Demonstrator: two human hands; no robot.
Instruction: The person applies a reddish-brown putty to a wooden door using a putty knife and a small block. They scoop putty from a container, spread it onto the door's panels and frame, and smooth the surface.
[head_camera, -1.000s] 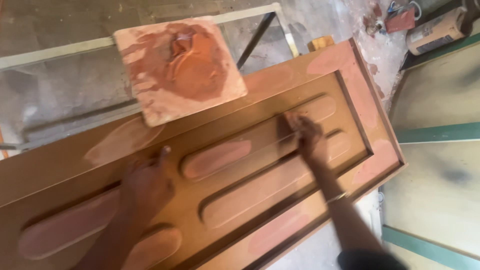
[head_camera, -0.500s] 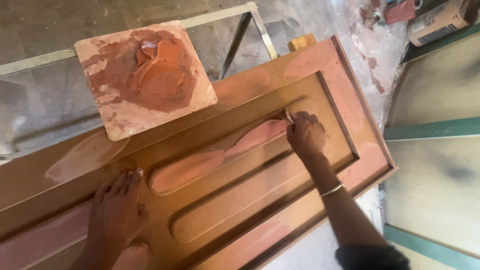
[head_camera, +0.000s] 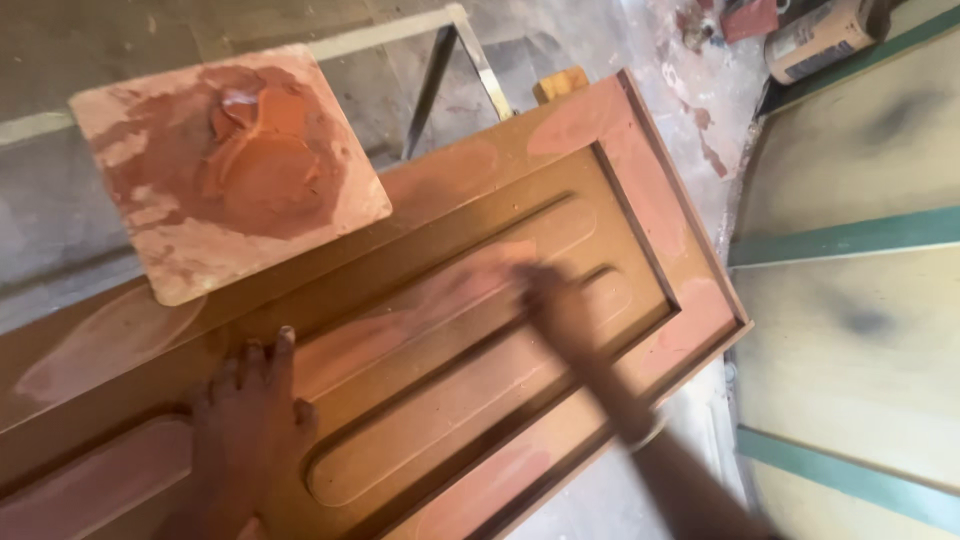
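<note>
Brown door (head_camera: 600, 200) is laid flat, patched with reddish filler. Left hand (head_camera: 250, 420) is pressed flat on it, fingers spread, nothing held. Right hand (head_camera: 555, 300) is blurred over a long raised panel; grip cannot be told. Board (head_camera: 225, 165) smeared with filler is rested on the door's upper edge. Can (head_camera: 820, 40) is seen far right.

Tan cylindrical container (head_camera: 822, 38) with dark label band, lying at top right.

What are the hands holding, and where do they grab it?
The left hand holds nothing; it lies flat on the brown door. The right hand is too blurred to tell.
</note>
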